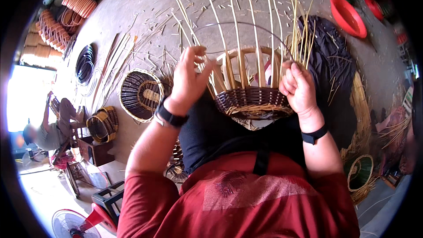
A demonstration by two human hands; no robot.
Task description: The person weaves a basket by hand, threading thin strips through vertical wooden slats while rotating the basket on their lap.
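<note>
A partly woven basket (251, 101) sits between my thighs, its low wall dark brown and its tall pale stakes (240, 68) rising away from me. Around the far side of the stakes, a thin dark strand (251, 24) curves in a wide arc. The strand's right end meets my right hand (297, 86), which is closed on it at the basket's right, thumb against bent fingers. My left hand (191, 72) is raised beside the left stakes, thumb apart from its bent fingers, and nothing shows in its grasp. A pale wooden hoop or frame (262, 50) shows among the stakes.
A dark basket with a pale rim (142, 94) lies to the left, near a dark coil (85, 64) and loose strips (115, 64). Dark cloth (328, 53) and a red basin (348, 16) are at the right. Another person (57, 125) sits far left; a fan (72, 224) stands lower left.
</note>
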